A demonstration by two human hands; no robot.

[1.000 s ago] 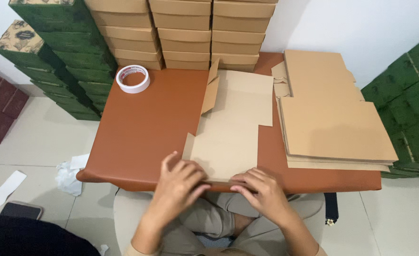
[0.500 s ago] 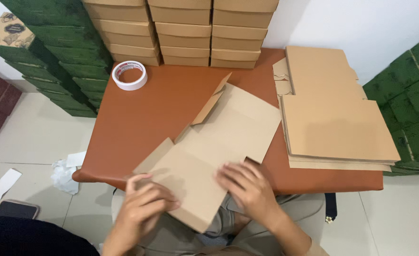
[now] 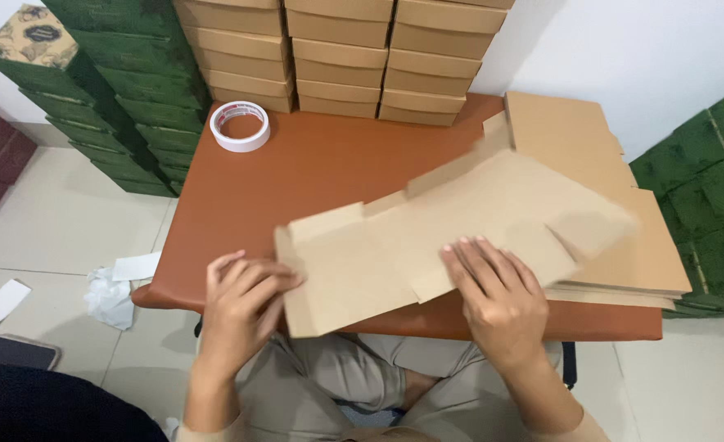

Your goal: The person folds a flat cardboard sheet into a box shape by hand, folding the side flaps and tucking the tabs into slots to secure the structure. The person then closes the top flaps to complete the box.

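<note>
The cardboard blank (image 3: 427, 237) lies slanted across the near half of the table (image 3: 321, 172), its left end hanging past the table's near edge over the person's lap, its right end blurred and lifted over the stack of flat blanks (image 3: 615, 245) on the table's right side. It is a flat, unfolded box sheet, plain brown, with flaps and notches along its upper edge.

The left hand (image 3: 243, 299) grips the sheet's left end: the fingers curl over the top of the left flap at its edge, closed on the cardboard, with the thumb hidden beneath or behind it. The right hand (image 3: 493, 290) lies palm down on top of the sheet near its lower edge, fingers stretched out flat and slightly spread, pressing on the surface rather than wrapped around it.

A roll of tape (image 3: 240, 126), white with a red core, sits at the table's far left, well apart from the sheet. Behind the table, folded brown boxes (image 3: 345, 57) are stacked against the wall. Green boxes (image 3: 124, 90) are piled to the left, and more stand at the right (image 3: 705, 180). On the floor to the left lie crumpled white paper (image 3: 110, 296) and a dark phone (image 3: 20, 352).
</note>
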